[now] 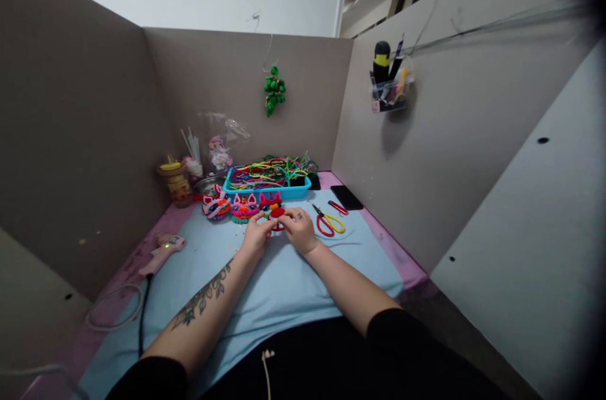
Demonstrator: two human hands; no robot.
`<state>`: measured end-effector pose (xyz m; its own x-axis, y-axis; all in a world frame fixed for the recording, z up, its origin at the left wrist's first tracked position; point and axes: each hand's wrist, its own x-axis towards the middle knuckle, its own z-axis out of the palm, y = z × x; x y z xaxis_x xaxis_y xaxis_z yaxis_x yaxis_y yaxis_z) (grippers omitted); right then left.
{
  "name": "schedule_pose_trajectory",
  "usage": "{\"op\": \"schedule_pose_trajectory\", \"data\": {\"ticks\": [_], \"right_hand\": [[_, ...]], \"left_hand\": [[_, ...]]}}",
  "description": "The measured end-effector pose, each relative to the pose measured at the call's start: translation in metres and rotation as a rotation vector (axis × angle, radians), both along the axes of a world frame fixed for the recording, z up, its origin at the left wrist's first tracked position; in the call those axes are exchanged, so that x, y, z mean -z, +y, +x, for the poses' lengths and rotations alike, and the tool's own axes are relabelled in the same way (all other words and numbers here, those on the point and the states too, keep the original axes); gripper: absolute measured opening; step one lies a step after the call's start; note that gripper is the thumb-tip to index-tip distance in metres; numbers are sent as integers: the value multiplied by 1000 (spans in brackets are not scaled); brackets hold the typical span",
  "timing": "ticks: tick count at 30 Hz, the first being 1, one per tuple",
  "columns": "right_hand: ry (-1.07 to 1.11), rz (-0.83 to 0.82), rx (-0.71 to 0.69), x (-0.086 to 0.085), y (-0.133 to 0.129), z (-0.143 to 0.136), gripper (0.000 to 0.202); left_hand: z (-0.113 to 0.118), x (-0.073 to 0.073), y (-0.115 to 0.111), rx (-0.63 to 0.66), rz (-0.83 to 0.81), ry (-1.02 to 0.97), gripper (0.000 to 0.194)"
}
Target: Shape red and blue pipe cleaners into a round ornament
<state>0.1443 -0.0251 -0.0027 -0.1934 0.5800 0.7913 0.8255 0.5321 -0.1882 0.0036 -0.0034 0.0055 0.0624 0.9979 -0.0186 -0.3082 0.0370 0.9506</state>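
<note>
Both hands meet over the blue cloth at the middle of the table, around a small red piece. My left hand pinches its left side, fingers closed. From the other side my right hand grips it between thumb and fingers. Just behind the hands stand colourful fuzzy animal-like figures: one at the left, a pink and orange one, and a red-eared one partly hidden by the hands and the red piece.
A blue tray of coloured stems sits behind. Scissors, a red tool and a phone lie right. A pink glue gun with its cord and a cup are left. Grey panels enclose the table.
</note>
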Motion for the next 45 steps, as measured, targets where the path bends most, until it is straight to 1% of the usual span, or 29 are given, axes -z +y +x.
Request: {"op": "schedule_pose_trajectory", "data": {"ticks": [2, 5, 8, 13, 16, 22, 28, 32, 35, 41, 45], "right_hand": [[-30, 13, 15, -1, 0, 0, 20], [14, 7, 52, 0, 1, -2, 16], [150, -26, 64, 1, 4, -6, 12], [490, -160, -11, 1, 6, -11, 16], [576, -200, -44, 2, 5, -12, 15], [456, -195, -59, 7, 4, -9, 8], [388, -172, -17, 9, 4, -7, 13], [338, -166, -30, 8, 3, -7, 14], [302, -159, -42, 7, 3, -7, 14], [323, -146, -28, 6, 2, -7, 15], [320, -138, -31, 8, 4, -5, 14]], "left_hand": [[0, 1, 0, 7, -19, 1, 74], [2, 2, -1, -3, 41, -2, 73], [6, 2, -4, -59, 118, 22, 68], [11, -3, -11, -127, 258, 78, 62], [9, -2, -11, -122, 253, 89, 62], [2, 5, 0, -48, 165, 51, 68], [0, 5, -1, 0, 179, 59, 74], [0, 3, -3, -7, 224, 113, 72], [-2, 3, -2, -13, 222, 133, 71], [-3, 9, 1, 63, 243, 157, 70], [-3, 12, 3, 64, 250, 151, 64]]}}
